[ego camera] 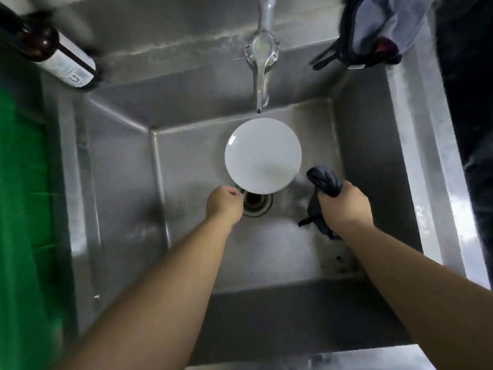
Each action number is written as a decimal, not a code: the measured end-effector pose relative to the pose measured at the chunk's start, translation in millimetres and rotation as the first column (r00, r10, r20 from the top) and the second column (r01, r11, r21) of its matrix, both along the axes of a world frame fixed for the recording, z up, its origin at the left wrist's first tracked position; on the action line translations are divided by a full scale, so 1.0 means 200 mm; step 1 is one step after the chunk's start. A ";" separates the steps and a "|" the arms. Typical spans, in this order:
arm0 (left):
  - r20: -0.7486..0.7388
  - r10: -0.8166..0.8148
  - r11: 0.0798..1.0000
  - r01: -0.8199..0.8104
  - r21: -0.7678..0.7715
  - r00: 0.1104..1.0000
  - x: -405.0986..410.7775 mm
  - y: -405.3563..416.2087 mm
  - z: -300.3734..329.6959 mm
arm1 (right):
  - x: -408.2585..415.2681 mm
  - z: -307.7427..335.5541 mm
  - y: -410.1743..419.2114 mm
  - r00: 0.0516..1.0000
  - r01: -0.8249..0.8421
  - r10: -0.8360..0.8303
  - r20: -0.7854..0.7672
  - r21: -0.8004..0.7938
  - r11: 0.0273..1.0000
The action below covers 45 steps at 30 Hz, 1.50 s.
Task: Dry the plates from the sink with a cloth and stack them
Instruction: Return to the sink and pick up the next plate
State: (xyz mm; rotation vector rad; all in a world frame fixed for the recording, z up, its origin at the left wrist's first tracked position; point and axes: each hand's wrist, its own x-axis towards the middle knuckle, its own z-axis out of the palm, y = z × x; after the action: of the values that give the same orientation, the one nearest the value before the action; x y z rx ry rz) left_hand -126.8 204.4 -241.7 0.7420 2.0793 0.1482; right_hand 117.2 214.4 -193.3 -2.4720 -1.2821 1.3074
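Fingers (pixel 344 194) curled around cloth (pixel 324 180).

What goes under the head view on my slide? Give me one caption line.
Over a steel sink, the left hand pinches a white plate by its near edge while the right hand grips a dark cloth.

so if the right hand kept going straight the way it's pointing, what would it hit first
Probably the white plate: the right hand, gripping the dark cloth, points up-left toward its near rim. Depth is unclear, so it could pass above.
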 end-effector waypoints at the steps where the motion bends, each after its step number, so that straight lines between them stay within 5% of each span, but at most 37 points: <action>1: 0.046 0.114 0.993 -0.115 0.007 0.992 0.02 0.03 -0.04 | 0.01 -0.02 0.01 1.000 0.021 -0.021 -0.015 0.018 1.000; 7: 0.202 0.535 0.841 -0.541 -0.030 0.821 0.08 0.12 -0.24 | 0.04 -0.13 0.05 0.995 0.084 -0.080 -0.061 0.065 0.994; 13: 0.255 0.706 0.694 -0.717 -0.061 0.661 0.08 0.16 -0.28 | 0.05 -0.20 0.01 0.992 0.118 -0.113 -0.057 0.101 0.988; 30: 0.195 0.712 0.701 -0.703 -0.124 0.675 0.14 0.15 -0.26 | 0.07 -0.16 -0.12 0.988 0.138 -0.136 -0.069 0.027 0.990; 36: 0.418 0.756 0.584 -0.807 -0.083 0.504 0.16 0.10 -0.14 | 0.12 -0.12 -0.20 0.989 0.144 -0.144 -0.044 0.009 0.989; 45: 0.587 0.662 0.638 -0.762 -0.114 0.467 0.06 -0.02 0.06 | 0.13 0.04 -0.29 0.991 0.129 -0.129 -0.038 0.011 0.992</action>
State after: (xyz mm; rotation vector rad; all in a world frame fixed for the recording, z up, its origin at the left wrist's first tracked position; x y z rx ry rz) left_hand -114.0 199.7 -230.3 -0.1788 1.6317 0.9274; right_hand 143.2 156.4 -184.7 -2.4624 -1.0989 1.3027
